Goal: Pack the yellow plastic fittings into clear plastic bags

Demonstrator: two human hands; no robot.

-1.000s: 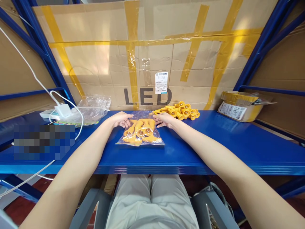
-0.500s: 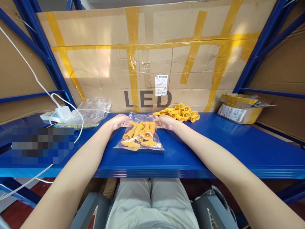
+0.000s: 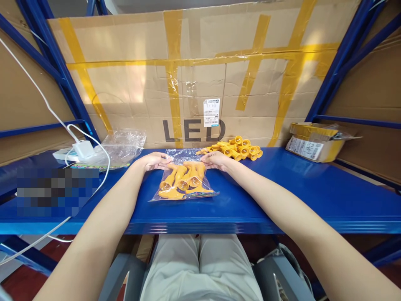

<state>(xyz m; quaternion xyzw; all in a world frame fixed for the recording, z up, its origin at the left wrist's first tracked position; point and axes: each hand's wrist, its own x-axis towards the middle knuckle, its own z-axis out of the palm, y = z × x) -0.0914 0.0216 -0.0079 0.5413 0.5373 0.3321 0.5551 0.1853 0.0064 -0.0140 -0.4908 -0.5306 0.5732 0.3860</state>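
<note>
Fresh change: Fingers that were looser and more spread a second ago now close on the sides of a clear bag [image 3: 184, 156], and its near edge lies a little closer to the front of the blue tabletop [image 3: 328, 188]
What it means: The film seems better controlled from both sides, its far stretch drawn flatter between the grips, with the contents lying toward the near end
Left hand [image 3: 155, 161]: Pinches the bag's left side near its far end, thumb toward the film, fingers bent beneath, wrist angled inward
Right hand [image 3: 216, 161]: Mirrors it on the opposite side, thumb and fingertips gathered at the film, back of the hand partly up
Forearms: Bare, they reach in from the two lower corners and converge on the bag; whether the wrists rest on the surface cannot be told
Bag: Flat on the tabletop at center, in front of the seated person, between the two hands
Inside: Several yellow pieces [image 3: 181, 177] with flared, hollow ends, some turned toward the person
Behind the right hand: A loose pile [image 3: 246, 150] of similar yellow shapes, near the standing cardboard [image 3: 206, 79] lettered "LED"
Far sides: Crumpled clear plastic [image 3: 123, 144] and a white adapter [image 3: 84, 149] at left, a small taped box [image 3: 315, 143] at right
</note>
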